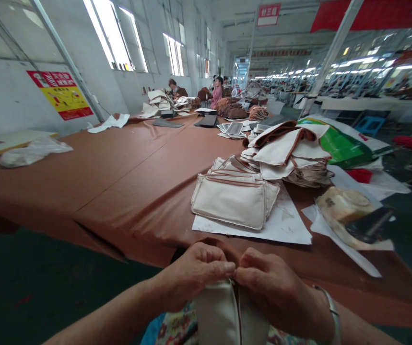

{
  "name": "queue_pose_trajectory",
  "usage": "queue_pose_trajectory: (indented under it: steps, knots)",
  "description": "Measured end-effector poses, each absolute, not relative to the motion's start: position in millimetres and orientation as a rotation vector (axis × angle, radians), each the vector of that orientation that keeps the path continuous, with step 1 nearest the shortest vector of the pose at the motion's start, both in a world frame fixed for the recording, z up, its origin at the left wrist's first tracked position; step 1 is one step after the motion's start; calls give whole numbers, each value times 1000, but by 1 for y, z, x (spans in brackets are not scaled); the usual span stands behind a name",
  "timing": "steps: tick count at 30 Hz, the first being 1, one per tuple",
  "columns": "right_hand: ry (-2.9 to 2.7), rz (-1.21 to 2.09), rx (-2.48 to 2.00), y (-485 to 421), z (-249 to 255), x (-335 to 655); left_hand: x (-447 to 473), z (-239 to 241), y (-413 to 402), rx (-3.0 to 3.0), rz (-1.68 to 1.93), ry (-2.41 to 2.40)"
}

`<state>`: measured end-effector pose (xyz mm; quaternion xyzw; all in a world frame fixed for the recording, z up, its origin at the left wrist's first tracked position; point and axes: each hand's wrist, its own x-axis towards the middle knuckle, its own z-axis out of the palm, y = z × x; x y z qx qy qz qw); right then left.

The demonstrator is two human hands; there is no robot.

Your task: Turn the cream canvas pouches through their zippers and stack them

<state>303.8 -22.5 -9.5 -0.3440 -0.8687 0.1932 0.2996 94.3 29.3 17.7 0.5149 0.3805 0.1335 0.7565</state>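
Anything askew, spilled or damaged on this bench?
Nothing spilled or visibly damaged. The brown table cover has a raised fold near the front edge. The pile of cut pieces is splayed, unlike the neat pouch stack. Left hand and right hand pinch a cream pouch evenly.

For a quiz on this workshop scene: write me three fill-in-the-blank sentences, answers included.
The left hand and right hand pinch the top of one pouch; the bracelet is on the ____ wrist.
The stack of pouches lies on a sheet of white ____.
The table has a ____ cover.
Missing words: right; paper; brown.
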Motion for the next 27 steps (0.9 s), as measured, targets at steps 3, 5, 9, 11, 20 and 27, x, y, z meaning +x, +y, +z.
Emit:
queue_pose_trajectory:
  steps: [3,5,9,11,20,27]
  knots:
    - [-2443,387,-849,-23,-9,310,96,16,28,1192,277,811]
    - [-2470,381,-783,-27,-7,311,97,15,28,1229,269,787]
    - [-2090,615,-894,-43,-8,311,96,17,27,1380,289,795]
    - [-1822,810,-1086,-45,-7,310,95,20,28,1465,299,866]
    - [-1812,1307,-1052,-26,17,307,97,37,24,1677,335,922]
    - [-1692,1388,-998,-23,4,307,99,37,18,1743,485,797]
